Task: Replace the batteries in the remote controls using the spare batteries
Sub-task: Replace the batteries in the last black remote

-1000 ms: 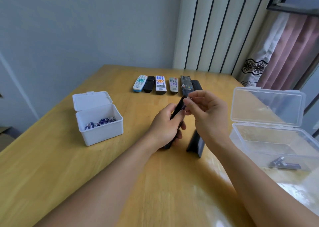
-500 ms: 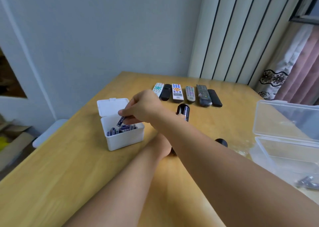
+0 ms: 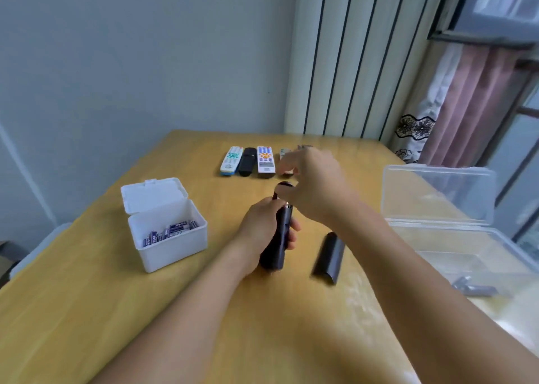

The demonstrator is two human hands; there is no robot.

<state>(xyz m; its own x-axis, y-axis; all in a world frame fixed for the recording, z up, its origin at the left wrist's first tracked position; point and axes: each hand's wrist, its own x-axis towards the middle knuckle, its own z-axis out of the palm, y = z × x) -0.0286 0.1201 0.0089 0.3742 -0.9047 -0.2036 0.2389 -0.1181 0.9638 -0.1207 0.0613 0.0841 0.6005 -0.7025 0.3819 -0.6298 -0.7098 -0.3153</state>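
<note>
Left grip (image 3: 264, 232) holds black remote (image 3: 277, 237). Right grip (image 3: 313, 185), back from white battery box (image 3: 169, 237), hovers above it; contents cannot tell. Insertion likely next.

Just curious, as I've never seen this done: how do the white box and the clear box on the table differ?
The white box is opaque and compact; the clear box is see-through and wider. The white box holds a heap of blue-labelled batteries; the clear box holds only a few grey batteries. The white box sits left of the hands, the clear box to the right. Both stand open, lids hinged back.
</note>
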